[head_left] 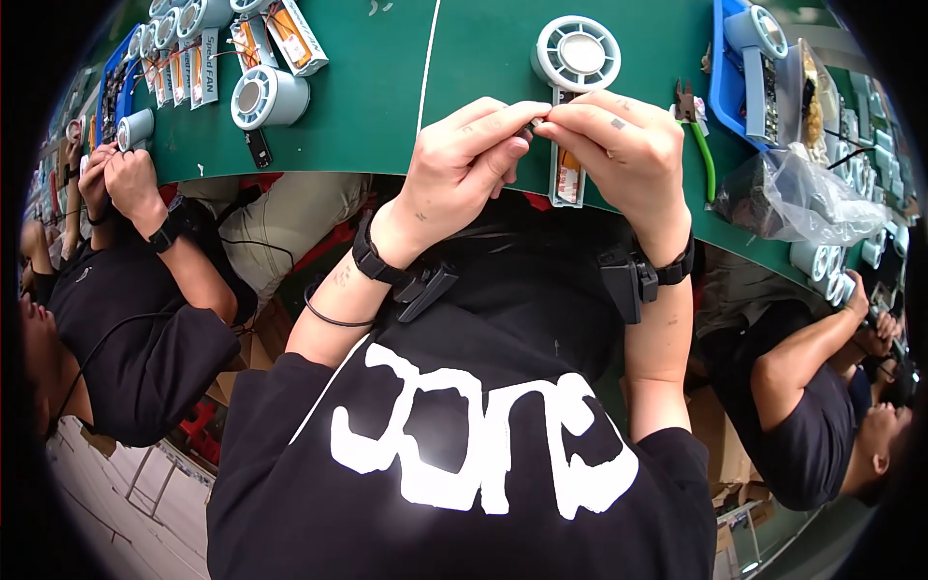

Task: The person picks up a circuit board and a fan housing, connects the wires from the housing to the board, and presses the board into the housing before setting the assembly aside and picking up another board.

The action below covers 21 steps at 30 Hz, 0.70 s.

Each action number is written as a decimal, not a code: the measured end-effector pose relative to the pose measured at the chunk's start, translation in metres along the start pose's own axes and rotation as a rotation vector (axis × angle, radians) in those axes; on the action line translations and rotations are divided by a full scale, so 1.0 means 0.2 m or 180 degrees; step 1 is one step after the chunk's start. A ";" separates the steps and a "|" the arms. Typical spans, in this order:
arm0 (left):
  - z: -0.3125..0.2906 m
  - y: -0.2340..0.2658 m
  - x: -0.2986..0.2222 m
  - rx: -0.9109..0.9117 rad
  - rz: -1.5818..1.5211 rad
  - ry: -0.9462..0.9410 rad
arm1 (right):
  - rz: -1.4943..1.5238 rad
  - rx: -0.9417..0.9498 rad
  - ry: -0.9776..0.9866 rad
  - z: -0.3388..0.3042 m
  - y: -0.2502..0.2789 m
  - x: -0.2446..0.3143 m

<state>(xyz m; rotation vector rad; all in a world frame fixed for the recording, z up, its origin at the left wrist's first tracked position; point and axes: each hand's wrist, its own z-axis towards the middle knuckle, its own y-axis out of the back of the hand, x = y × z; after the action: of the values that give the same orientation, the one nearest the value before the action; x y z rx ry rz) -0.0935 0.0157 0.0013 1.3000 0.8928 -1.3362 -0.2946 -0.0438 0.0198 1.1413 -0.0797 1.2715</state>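
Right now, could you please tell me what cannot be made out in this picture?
Small part, head view: mostly covered by the fingers of the left hand and right hand; its kind is unclear.
Fan handle, head view: its middle is hidden by the right hand.
Nearer clear bag, head view: creased plastic obscures its dark contents.
Top-left fans, head view: some are cut off by the upper edge.

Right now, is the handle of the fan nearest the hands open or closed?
Open: an orange battery shows uncovered inside the handle.
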 end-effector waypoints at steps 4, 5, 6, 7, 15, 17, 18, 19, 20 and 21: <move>0.00 -0.01 0.01 -0.0128 0.0151 -0.0088 | -0.0021 0.0033 -0.0057 0.00 -0.01 0.00; 0.01 -0.01 0.02 -0.0200 0.0206 -0.0186 | -0.0078 0.0033 -0.0046 0.00 -0.01 -0.01; 0.01 0.00 0.02 -0.0275 0.0270 -0.0280 | -0.0036 0.0043 -0.0056 -0.01 -0.02 -0.01; 0.01 0.02 0.00 -0.0268 0.0307 -0.0243 | -0.0045 -0.0111 -0.0010 -0.02 -0.03 -0.02; 0.05 0.12 -0.18 -0.0799 0.1223 -0.2143 | -0.0026 -0.0539 -0.0114 -0.07 -0.08 -0.02; 0.06 0.12 -0.18 -0.0796 0.1192 -0.2285 | -0.0073 -0.0549 -0.0121 -0.06 -0.08 -0.02; 0.05 0.13 -0.19 -0.0720 0.1190 -0.2252 | -0.0018 -0.0528 -0.0096 -0.06 -0.09 -0.03; 0.05 0.14 -0.20 -0.0642 0.1185 -0.2219 | 0.0034 -0.0508 -0.0072 -0.06 -0.09 -0.04; 0.04 0.15 -0.20 -0.0556 0.1179 -0.2179 | 0.0091 -0.0490 -0.0059 -0.07 -0.10 -0.04; 0.04 0.15 -0.20 -0.0554 0.1168 -0.2182 | 0.0080 -0.0488 -0.0064 -0.07 -0.10 -0.03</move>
<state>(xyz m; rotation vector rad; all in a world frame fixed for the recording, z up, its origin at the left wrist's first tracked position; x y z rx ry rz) -0.0701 0.0093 0.0468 0.7359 0.2671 -1.2486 -0.2890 -0.0367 -0.0027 1.0239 -0.2039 1.2542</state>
